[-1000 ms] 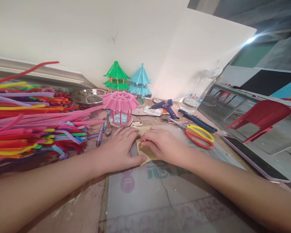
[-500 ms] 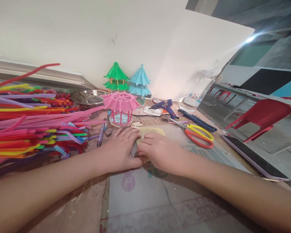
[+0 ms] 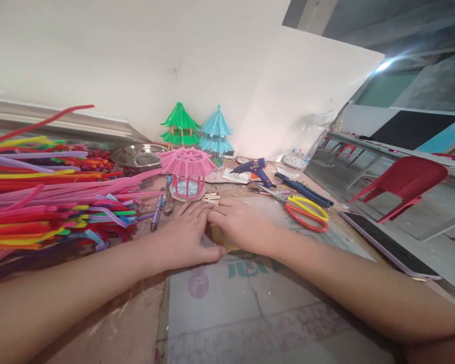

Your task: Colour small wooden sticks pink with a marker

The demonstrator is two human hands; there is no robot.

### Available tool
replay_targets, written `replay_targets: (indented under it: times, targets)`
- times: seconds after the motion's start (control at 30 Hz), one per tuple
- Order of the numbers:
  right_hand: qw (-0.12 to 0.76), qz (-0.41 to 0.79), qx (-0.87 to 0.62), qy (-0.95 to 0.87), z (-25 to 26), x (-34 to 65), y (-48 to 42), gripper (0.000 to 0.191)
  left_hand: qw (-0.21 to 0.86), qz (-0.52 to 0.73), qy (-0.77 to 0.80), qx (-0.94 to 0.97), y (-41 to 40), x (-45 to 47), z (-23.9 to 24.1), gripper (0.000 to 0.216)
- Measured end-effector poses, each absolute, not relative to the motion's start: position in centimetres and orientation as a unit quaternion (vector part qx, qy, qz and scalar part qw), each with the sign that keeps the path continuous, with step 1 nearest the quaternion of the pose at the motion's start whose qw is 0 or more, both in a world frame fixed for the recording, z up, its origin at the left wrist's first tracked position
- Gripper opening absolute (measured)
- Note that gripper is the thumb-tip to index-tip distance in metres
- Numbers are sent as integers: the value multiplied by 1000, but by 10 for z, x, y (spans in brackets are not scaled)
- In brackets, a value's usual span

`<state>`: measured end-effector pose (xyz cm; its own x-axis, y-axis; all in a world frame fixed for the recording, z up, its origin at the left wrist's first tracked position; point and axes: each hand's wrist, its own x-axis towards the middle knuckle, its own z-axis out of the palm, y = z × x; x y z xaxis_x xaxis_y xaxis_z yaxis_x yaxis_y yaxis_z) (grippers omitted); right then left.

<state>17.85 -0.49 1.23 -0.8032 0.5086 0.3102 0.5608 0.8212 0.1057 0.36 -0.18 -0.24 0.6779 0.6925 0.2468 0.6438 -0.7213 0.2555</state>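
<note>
My left hand (image 3: 185,235) lies flat on the work surface with fingers stretched forward and thumb out to the right. Beside it, its fingertips close to the left fingers, is my right hand (image 3: 244,225), palm down with fingers curled under. A small yellow sheet (image 3: 220,238) shows between and beneath the hands, mostly covered; whatever the right fingers pinch is hidden. Just beyond the fingertips stands a pink pavilion model (image 3: 187,167) with a fuzzy-stemmed roof and posts on a pale base. A translucent printed sheet (image 3: 227,313) lies under both hands.
Bundles of coloured pipe cleaners (image 3: 53,197) fill the left side. Green (image 3: 180,124) and blue (image 3: 217,131) tiered models stand by the wall. To the right lie a glue gun (image 3: 256,169), scissors (image 3: 307,212), a dark-handled tool (image 3: 303,189) and a phone (image 3: 387,242).
My right hand has shifted forward and slightly left over the yellow sheet, covering its far part and uncovering its near part. My left hand stays nearly in place. The view has tilted slightly.
</note>
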Motion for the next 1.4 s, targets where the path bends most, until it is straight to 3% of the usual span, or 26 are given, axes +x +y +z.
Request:
replay_targets:
  times: [0.17, 0.4, 0.5, 0.6, 0.67, 0.77, 1.23, 1.4]
  targets:
    - [164, -37, -276, -946, 13, 181, -15, 15, 66, 171, 354, 917, -1, 2, -4, 57]
    - [186, -34, -353, -916, 9, 182, 6, 12, 86, 187, 372, 905, -2, 3, -2, 58]
    - [315, 152, -393, -850, 14, 189, 9, 15, 97, 205, 367, 902, -2, 1, -2, 56]
    - [415, 407, -341, -738, 21, 194, 1, 26, 98, 238, 352, 900, -2, -1, -2, 38]
    - [431, 528, -296, -669, 22, 195, -5, 34, 89, 275, 335, 897, -2, -2, -1, 23]
    - [416, 607, -272, -620, 19, 192, -10, 38, 78, 332, 310, 888, -5, -2, 4, 26]
    - [399, 522, -268, -705, 17, 189, -14, 34, 55, 396, 278, 874, -9, -4, 8, 20]
    - [395, 473, -284, -735, 20, 190, -17, 24, 43, 395, 277, 875, -9, -4, 7, 16]
